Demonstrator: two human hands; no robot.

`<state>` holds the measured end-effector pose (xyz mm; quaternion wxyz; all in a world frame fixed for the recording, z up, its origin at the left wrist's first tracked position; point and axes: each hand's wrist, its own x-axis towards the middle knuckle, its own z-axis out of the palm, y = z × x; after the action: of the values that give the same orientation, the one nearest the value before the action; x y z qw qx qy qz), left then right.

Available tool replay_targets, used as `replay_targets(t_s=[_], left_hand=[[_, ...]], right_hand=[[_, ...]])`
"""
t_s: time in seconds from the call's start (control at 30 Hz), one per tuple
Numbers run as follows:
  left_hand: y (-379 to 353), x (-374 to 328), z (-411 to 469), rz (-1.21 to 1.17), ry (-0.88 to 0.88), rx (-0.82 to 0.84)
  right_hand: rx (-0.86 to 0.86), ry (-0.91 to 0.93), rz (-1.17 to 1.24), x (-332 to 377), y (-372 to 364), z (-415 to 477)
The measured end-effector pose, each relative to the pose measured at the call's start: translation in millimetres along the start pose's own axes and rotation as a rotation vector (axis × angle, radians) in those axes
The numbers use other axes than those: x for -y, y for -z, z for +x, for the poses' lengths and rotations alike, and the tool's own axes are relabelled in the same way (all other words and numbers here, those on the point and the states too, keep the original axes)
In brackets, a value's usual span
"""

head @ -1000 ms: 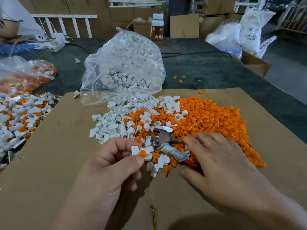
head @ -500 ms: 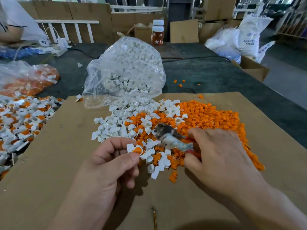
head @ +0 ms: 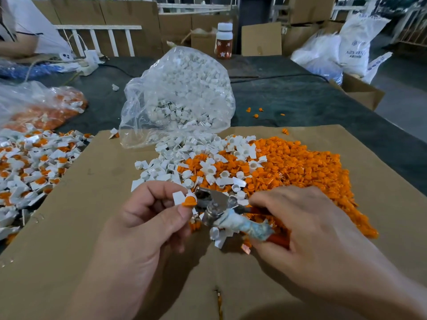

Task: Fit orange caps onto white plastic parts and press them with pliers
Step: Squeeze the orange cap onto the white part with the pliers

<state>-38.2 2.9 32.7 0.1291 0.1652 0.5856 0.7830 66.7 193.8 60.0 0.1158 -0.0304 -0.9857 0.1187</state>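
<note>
Now your left hand (head: 143,227) pinches one white part (head: 178,197) with one orange cap (head: 189,201), and your right hand (head: 307,229) grips one pliers (head: 219,200) just beside it.

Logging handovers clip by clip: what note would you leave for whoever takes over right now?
Left hand pinches a white part with an orange cap sitting on it.
Right hand grips the pliers, head right beside that cap.
Loose white parts and loose caps lie piled on the cardboard; capped pieces heap at far left.
Remaining: squeeze this cap home, set it aside, carry on.
</note>
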Motion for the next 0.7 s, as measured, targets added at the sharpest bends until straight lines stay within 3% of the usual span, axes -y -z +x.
replay_targets(t_s=[0.7], left_hand=[[8.9,5.9,-1.1,0.184,-0.121,0.059]], right_hand=[[0.017,0.083,-0.008,-2.0,0.7,-0.8]])
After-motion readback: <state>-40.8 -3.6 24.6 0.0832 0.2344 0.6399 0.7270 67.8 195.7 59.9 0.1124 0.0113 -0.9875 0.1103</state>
